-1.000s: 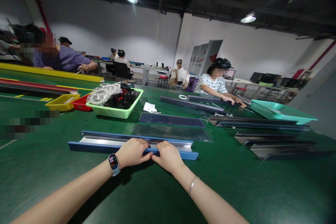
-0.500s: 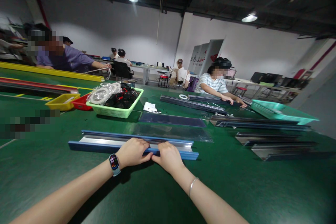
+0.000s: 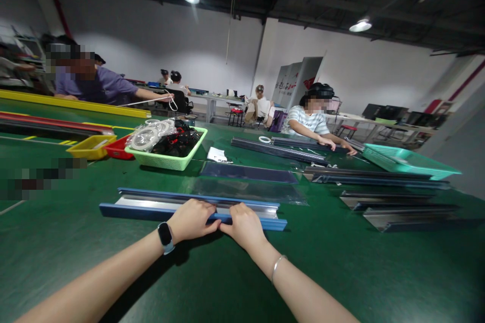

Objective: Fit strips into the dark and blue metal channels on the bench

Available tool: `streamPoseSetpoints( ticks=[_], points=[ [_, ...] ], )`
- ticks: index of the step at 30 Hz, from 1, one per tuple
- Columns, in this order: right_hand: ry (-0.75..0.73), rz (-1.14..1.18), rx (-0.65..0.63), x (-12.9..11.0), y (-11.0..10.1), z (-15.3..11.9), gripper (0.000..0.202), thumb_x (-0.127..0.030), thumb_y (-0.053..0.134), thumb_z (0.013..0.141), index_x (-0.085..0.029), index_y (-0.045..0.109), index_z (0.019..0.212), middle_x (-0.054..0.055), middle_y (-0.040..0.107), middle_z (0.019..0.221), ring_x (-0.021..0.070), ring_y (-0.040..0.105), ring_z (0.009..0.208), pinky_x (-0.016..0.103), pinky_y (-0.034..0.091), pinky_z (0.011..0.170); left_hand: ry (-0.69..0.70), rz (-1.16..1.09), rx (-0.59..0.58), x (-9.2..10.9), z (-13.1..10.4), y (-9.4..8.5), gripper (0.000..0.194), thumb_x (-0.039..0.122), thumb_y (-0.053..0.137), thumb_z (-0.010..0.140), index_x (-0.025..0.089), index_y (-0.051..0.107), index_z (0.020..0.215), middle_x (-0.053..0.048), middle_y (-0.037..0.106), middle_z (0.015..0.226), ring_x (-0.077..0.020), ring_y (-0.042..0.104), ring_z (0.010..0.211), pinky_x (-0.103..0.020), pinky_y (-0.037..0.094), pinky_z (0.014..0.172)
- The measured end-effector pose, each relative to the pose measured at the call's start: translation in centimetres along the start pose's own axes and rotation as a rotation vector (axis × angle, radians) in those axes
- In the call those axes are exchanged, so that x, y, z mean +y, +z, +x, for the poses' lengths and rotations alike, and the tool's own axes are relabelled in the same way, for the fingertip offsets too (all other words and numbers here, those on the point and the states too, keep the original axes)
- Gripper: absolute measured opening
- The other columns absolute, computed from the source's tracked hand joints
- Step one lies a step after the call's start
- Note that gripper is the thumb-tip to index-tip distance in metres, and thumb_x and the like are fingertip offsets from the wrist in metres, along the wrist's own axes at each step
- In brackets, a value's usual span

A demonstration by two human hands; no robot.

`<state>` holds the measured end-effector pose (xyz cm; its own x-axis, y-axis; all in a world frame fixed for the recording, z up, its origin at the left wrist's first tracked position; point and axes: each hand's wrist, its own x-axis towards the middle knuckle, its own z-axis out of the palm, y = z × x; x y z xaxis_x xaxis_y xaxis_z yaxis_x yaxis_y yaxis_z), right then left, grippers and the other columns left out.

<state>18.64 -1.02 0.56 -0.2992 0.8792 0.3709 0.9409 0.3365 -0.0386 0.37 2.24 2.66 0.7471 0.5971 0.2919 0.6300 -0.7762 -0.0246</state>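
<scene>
A blue channel-shaped metal profile [image 3: 147,211] with a silvery inside lies lengthwise before me on the green table [image 3: 212,282]. My left hand [image 3: 193,219] grips its near wall around the middle, fingers curled over into the channel and thumb on the outer side. Right beside it, my right hand [image 3: 242,224] holds the same wall in the same manner, the two thumbs almost touching. My fingertips are partly hidden inside the channel. Just beyond the profile lie a clear plastic sheet [image 3: 250,190] and a dark flat panel [image 3: 248,172].
A light green basket [image 3: 166,160] of black parts and bagged white rings stands behind, beside red [image 3: 120,147] and yellow trays [image 3: 92,147]. More dark profiles [image 3: 409,217] lie at right, near a teal basket [image 3: 409,161]. Two co-workers sit across; one pulls a white cord [image 3: 172,101].
Both my hands and the blue profile stay in place. The co-worker at the left has drawn the white cord farther right. My watch screen has gone dark.
</scene>
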Motion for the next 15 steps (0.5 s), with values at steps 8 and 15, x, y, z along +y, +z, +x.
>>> streamPoseSetpoints(
  ticks=[8, 15],
  points=[
    [0.068, -0.042, 0.011, -0.17, 0.47, -0.23, 0.034, -0.045, 0.064, 0.072, -0.012, 0.061, 0.080, 0.010, 0.063, 0.075, 0.0248, 0.059, 0.076, 0.034, 0.046, 0.071, 0.010, 0.006, 0.008, 0.03, -0.01, 0.00, 0.032, 0.041, 0.043, 0.085, 0.015, 0.062, 0.080, -0.006, 0.065, 0.074, -0.0196, 0.063, 0.072, -0.028, 0.044, 0.067],
    [0.075, -0.038, -0.003, -0.11, 0.46, -0.13, 0.034, -0.045, 0.064, 0.072, -0.012, 0.061, 0.080, 0.010, 0.064, 0.076, 0.0242, 0.060, 0.077, 0.033, 0.046, 0.071, 0.011, 0.001, -0.003, 0.04, -0.03, 0.12, 0.033, 0.041, 0.042, 0.086, 0.015, 0.063, 0.082, -0.007, 0.066, 0.076, -0.0205, 0.063, 0.075, -0.029, 0.045, 0.069]
  ],
)
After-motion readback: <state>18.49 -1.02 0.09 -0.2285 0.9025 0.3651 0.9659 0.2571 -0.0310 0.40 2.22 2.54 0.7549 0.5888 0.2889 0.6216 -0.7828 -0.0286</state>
